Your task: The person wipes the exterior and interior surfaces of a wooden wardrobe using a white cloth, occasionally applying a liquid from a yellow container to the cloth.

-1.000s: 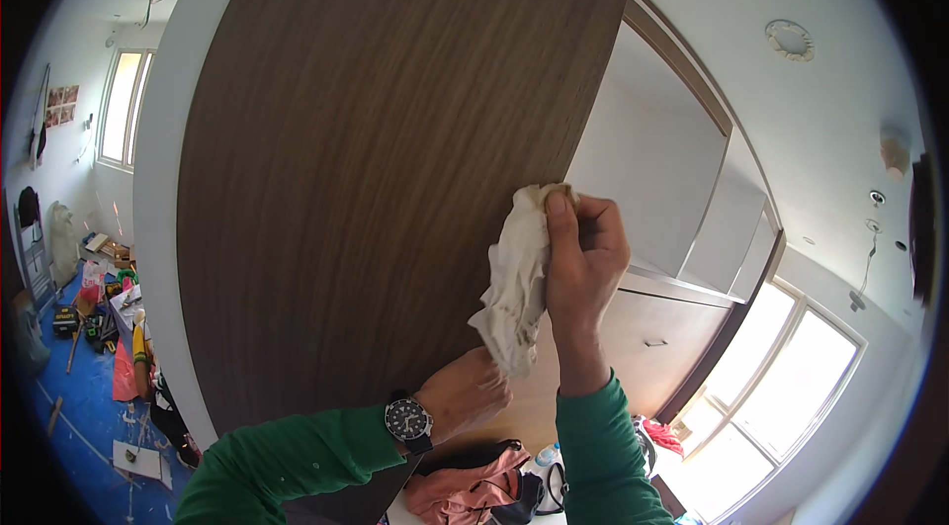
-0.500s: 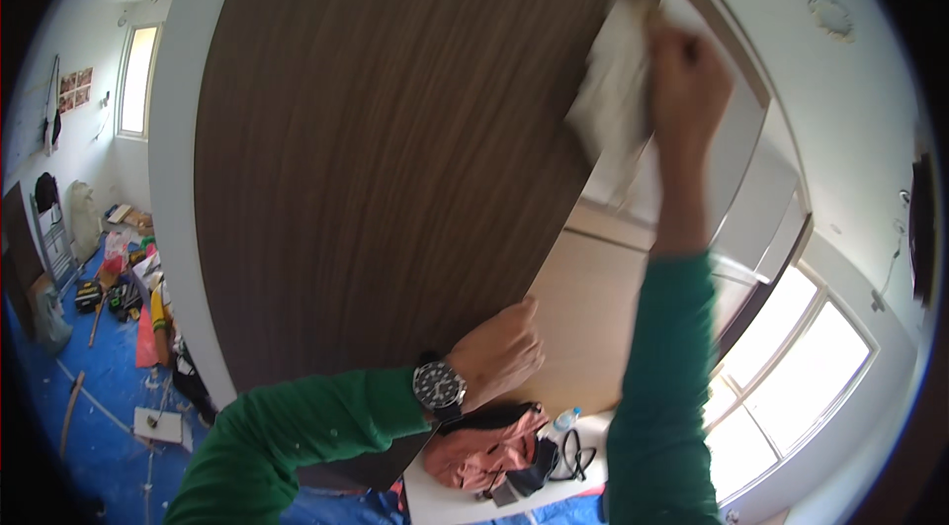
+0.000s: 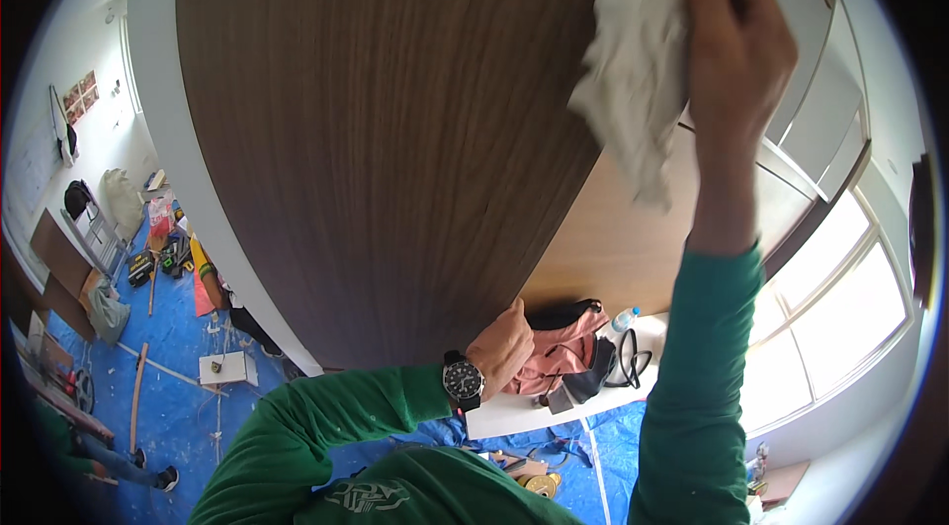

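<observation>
A tall dark brown wood-grain door panel [image 3: 395, 130] fills the middle of the view. My right hand [image 3: 741, 50], raised at the upper right, is closed on a crumpled white cloth [image 3: 638, 70]. The cloth hangs down along the panel's right edge, overlapping it in the picture. Lower down, my left hand [image 3: 502, 347], wearing a black wristwatch [image 3: 463, 380], has its fingers curled round the same edge of the panel. Part of those fingers is hidden.
Behind the panel, a pink bag [image 3: 559, 357] and a water bottle [image 3: 625, 318] rest on a white ledge [image 3: 514, 416]. Blue sheeting [image 3: 178, 327] covers the floor, with tools, boards and bags at left. Other people's legs [image 3: 252, 327] show there. A bright window [image 3: 830, 317] stands right.
The view has tipped downward, showing more floor and my shirt. My right hand and the cloth sit higher and farther right in the picture. My left hand stays at the panel edge.
</observation>
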Available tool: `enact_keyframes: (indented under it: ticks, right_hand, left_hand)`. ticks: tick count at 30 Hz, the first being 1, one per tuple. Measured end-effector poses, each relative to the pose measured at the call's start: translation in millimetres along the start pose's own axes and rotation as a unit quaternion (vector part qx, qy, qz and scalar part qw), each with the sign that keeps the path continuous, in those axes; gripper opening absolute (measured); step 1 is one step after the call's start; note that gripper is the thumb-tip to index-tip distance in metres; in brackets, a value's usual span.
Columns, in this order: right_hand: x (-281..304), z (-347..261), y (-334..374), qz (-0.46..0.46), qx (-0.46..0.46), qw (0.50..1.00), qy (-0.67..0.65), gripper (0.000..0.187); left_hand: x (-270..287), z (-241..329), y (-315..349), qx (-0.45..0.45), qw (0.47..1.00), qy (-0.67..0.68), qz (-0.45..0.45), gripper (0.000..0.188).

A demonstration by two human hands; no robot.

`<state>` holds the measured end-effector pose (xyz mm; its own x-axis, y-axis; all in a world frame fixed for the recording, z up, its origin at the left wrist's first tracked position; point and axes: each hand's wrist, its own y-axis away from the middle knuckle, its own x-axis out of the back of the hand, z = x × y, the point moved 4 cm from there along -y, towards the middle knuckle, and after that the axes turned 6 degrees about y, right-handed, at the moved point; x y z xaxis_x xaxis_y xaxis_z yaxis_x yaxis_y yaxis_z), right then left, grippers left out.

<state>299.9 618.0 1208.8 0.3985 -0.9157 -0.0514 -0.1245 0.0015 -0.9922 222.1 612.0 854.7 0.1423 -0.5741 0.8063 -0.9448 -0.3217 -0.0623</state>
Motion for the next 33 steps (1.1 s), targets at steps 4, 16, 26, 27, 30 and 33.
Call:
enact_keyframes:
  ticks: [4,16,26,27,30,33]
  right_hand:
    - [12.2,2.3,93.6,-0.047,-0.102,0.990,-0.090,0.018]
    - [26.9,8.2,214.8,-0.112,-0.032,0.985,-0.128,0.015]
    - [36.4,1.2,239.9,-0.095,-0.005,0.993,-0.070,0.015]
    - [40.6,0.3,255.9,-0.108,-0.007,0.991,-0.074,0.015]
    - [38.8,-11.6,224.6,-0.087,0.017,0.995,-0.054,0.014]
    - [29.8,-22.2,132.8,-0.023,0.055,0.997,-0.044,0.010]
  left_hand:
    - [-8.1,6.0,-2.5,0.006,0.999,0.025,0.043,0.020]
    - [-8.1,-1.6,16.5,0.113,0.874,0.152,0.447,0.017]
    - [-15.8,12.0,16.4,0.069,0.897,0.076,0.430,0.011]
    - [-6.8,5.7,22.7,0.103,0.817,0.304,0.480,0.011]
    - [-39.8,27.1,14.8,0.099,0.884,0.349,0.295,0.013]
    - [-16.0,17.6,11.3,-0.024,0.978,0.038,0.202,0.017]
